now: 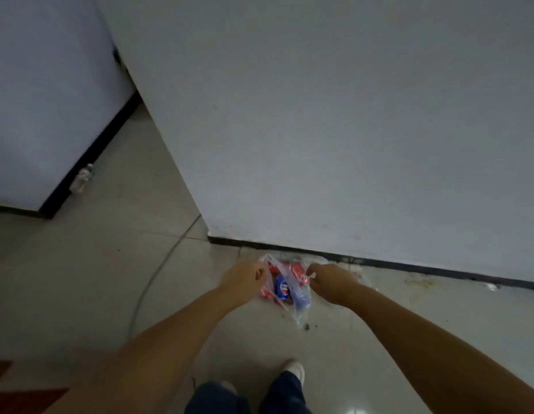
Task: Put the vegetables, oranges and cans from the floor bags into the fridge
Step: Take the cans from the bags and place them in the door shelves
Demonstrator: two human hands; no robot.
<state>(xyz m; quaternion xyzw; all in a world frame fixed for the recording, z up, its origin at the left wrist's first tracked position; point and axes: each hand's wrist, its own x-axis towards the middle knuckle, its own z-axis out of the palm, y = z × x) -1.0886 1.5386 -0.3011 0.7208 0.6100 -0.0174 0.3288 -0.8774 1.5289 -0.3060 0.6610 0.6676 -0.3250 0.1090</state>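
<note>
A clear plastic bag (300, 297) sits on the floor (80, 279) close to the dark baseboard (409, 265) of a white wall (319, 115). Inside it lie several cans: a blue can (282, 288) in the middle, and red cans (298, 271) around and behind it, some showing only as red patches through the plastic. The exact number of cans is hard to tell in the dim light.

Both hands reach down to the mouth of the bag. The left hand (244, 279) has its fingers curled and pinches the left edge of the bag. The right hand (331, 280) is also curled and pinches the right edge, near a small knot or handle of the plastic. The bag's opening stretches between the two hands.

Some dark crumbs and stains mark the pale tiles by the bag and along the baseboard to the right. A thin grey cable (158, 273) curves across the floor to the left. Farther left, a small bottle (82, 179) lies against the foot of another wall. At the bottom, dark trouser legs and a white shoe (295, 370) show.
</note>
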